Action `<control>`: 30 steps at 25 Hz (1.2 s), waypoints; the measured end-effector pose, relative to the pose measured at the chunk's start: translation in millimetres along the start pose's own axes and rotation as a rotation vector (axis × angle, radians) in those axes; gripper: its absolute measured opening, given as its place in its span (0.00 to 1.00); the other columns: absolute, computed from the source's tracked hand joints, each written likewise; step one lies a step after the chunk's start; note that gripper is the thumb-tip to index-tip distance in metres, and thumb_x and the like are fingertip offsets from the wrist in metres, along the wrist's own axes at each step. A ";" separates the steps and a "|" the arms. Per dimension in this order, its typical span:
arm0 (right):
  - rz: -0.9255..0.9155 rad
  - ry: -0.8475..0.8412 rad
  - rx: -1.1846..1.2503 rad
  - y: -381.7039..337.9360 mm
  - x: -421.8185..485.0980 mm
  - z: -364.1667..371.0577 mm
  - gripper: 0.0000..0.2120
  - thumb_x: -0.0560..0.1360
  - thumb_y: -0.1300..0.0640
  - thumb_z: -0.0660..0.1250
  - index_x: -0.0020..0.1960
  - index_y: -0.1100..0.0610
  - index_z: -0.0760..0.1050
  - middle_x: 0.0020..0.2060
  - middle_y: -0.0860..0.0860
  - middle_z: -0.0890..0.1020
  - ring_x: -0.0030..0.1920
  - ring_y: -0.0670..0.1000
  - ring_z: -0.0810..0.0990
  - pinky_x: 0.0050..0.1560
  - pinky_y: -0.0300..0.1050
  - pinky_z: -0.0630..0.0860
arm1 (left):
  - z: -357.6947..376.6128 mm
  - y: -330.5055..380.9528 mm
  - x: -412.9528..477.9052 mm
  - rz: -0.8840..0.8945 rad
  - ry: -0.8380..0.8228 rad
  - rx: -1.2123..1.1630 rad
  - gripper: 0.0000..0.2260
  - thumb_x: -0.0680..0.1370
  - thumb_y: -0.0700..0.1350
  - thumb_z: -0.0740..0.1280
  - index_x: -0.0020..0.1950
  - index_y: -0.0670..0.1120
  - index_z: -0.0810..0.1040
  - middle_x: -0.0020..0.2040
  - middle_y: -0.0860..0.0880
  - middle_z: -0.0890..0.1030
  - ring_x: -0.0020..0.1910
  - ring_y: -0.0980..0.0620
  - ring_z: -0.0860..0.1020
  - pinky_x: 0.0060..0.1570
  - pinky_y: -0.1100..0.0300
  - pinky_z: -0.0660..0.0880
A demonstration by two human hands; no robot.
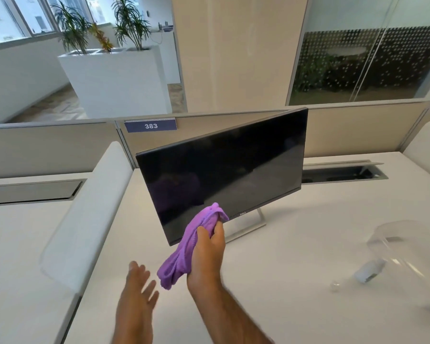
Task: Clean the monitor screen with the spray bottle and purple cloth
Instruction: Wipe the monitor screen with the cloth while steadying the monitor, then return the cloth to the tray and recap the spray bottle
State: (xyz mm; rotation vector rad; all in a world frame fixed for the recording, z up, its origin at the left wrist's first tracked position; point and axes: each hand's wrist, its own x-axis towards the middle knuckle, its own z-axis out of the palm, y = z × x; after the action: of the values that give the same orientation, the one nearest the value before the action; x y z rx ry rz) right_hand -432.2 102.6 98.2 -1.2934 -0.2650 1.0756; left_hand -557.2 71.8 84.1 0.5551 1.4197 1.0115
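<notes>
A black monitor [224, 170] stands on the white desk [296, 244], its dark screen tilted and turned toward me. My right hand [207, 254] is shut on a bunched purple cloth [184, 249], whose top end touches the screen's lower edge near the logo. My left hand [140, 284] hovers open just left of the cloth, fingers spread, holding nothing. A clear spray bottle [368, 269] lies on its side on the desk at the right, away from both hands.
A clear curved plastic piece [407, 242] sits over the bottle at the right. A white padded divider [85, 214] runs along the desk's left side. Beige partition panels [353, 130] and an open cable tray [343, 173] lie behind the monitor.
</notes>
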 end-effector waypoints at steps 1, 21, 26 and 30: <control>-0.013 0.001 0.018 -7.0 -0.4 -7.1 0.13 0.83 0.53 0.58 0.64 0.39 0.70 0.57 0.45 0.79 0.56 0.50 0.82 0.58 0.53 0.82 | 9.6 -6.7 -7.5 -0.177 -0.071 -0.072 0.31 0.82 0.64 0.57 0.76 0.42 0.70 0.73 0.39 0.74 0.73 0.35 0.72 0.74 0.40 0.66; -0.104 -0.096 -0.421 -212.9 40.8 -396.9 0.14 0.73 0.56 0.76 0.57 0.51 0.80 0.44 0.52 0.87 0.41 0.52 0.86 0.38 0.46 0.83 | 267.9 -90.4 -128.7 0.001 -0.436 0.204 0.19 0.82 0.43 0.68 0.73 0.50 0.72 0.65 0.43 0.79 0.56 0.40 0.82 0.43 0.48 0.85; -0.161 -0.008 -0.648 -254.8 68.4 -510.6 0.17 0.75 0.58 0.74 0.62 0.51 0.75 0.51 0.51 0.83 0.49 0.53 0.84 0.43 0.45 0.85 | 375.7 -148.4 -184.2 0.108 -0.411 0.444 0.21 0.83 0.45 0.65 0.76 0.50 0.68 0.67 0.44 0.76 0.59 0.41 0.81 0.53 0.44 0.84; -0.260 0.143 -0.786 -262.0 85.0 -573.8 0.05 0.74 0.59 0.73 0.46 0.53 0.77 0.41 0.50 0.82 0.41 0.51 0.82 0.37 0.41 0.79 | 436.3 -187.1 -208.3 0.205 -0.449 0.577 0.14 0.81 0.44 0.68 0.67 0.47 0.77 0.61 0.44 0.80 0.57 0.42 0.81 0.52 0.41 0.84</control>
State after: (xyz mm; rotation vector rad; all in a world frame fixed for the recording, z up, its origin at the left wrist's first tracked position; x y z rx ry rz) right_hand 141.2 -173.6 108.0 -1.9547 -0.7774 0.6577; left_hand -64.0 -87.7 96.7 1.2866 1.2498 0.5634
